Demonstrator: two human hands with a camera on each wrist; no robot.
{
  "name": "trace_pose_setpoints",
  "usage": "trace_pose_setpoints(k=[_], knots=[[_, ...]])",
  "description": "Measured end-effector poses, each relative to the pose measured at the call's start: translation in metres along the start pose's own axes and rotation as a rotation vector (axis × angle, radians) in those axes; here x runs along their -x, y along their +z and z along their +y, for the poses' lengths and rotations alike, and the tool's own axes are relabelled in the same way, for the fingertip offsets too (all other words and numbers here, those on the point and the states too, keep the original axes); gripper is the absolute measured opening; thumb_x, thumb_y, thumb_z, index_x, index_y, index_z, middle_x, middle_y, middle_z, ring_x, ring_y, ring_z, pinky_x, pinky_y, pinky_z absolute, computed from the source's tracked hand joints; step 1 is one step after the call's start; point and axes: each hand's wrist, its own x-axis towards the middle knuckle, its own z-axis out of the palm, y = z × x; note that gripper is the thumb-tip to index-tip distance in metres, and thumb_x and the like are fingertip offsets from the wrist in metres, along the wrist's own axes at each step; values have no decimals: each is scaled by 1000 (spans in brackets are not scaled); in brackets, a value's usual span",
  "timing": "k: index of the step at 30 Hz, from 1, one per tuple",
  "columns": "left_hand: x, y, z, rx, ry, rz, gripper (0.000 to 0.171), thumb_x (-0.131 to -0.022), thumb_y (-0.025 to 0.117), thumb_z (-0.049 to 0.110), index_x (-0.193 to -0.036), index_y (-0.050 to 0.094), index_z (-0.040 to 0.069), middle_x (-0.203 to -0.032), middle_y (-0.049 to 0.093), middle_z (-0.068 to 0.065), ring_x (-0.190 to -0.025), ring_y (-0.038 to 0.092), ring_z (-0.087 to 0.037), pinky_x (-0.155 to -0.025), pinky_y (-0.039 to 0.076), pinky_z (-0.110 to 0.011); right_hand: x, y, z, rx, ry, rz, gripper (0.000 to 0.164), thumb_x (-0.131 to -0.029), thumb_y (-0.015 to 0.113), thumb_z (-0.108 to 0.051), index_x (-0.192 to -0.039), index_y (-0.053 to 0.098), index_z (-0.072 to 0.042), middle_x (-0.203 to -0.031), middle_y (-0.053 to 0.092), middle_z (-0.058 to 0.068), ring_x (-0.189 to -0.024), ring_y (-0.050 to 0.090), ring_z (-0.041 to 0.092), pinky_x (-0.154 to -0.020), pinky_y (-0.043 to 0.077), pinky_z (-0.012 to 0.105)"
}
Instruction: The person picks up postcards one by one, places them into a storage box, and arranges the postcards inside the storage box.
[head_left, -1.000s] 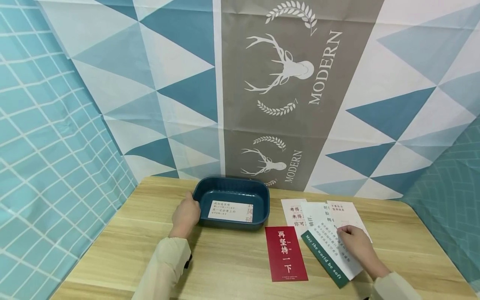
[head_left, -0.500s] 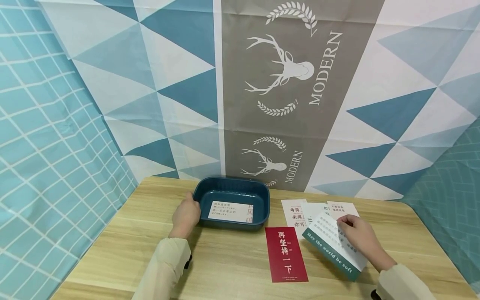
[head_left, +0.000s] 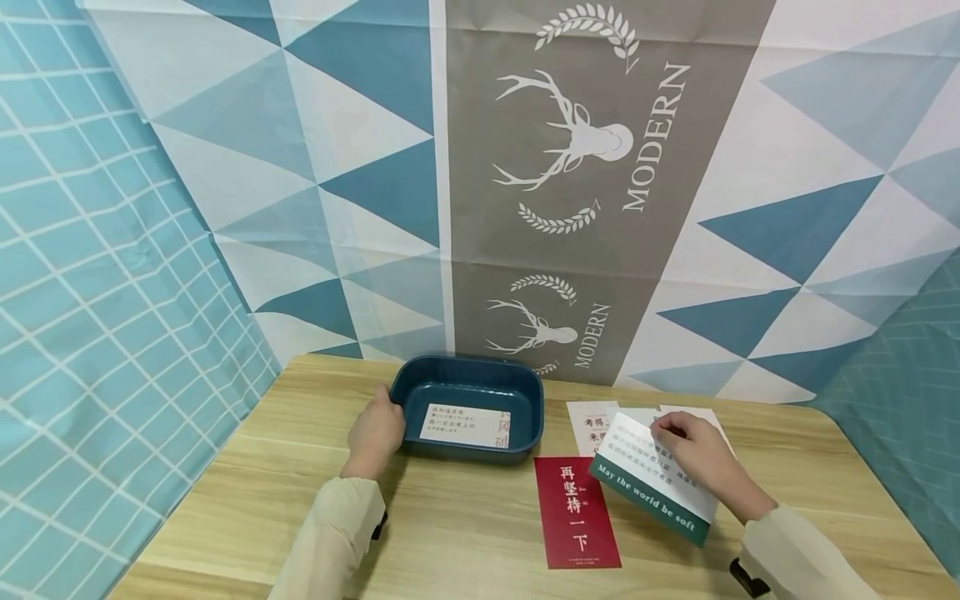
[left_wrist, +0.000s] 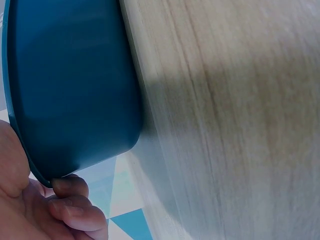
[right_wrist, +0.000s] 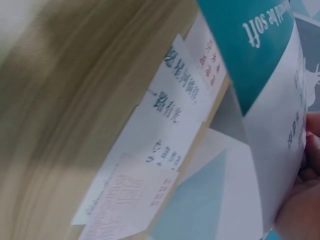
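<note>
My left hand [head_left: 377, 429] grips the left rim of a dark blue rectangular tray [head_left: 468, 454]; in the left wrist view its thumb and curled fingers [left_wrist: 72, 210] pinch the tray's edge. Inside the tray lies a white printed card [head_left: 463, 425]. My right hand [head_left: 701, 454] pinches the upper edge of a white card with a green band [head_left: 652, 496], lettered "May the world be soft". That card is tilted and raised over the table; in the right wrist view it stands off the cards below and bends slightly.
A red card [head_left: 577, 512] with white characters lies right of the tray's front corner. Behind the raised card, several white printed cards [head_left: 592, 417] overlap on the wooden table [head_left: 450, 533]. A patterned cloth [head_left: 525, 167] hangs behind the table's back edge.
My right hand has lifted the green-banded card off the table and carried it up and leftward, tilting it. The left hand has kept its grip on the tray.
</note>
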Motion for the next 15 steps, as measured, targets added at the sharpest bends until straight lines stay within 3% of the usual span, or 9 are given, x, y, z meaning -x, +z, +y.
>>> trace_pose_setpoints(k=[15], knots=[[0, -2, 2, -2, 0, 7, 26, -97, 36, 18, -115, 40, -1, -79, 64, -21, -63, 61, -29, -54, 46, -43, -22, 6, -37, -53, -70, -50, 22, -94, 49, -17, -105, 62, -3, -94, 63, 9, -77, 52, 17, -69, 40, 29]])
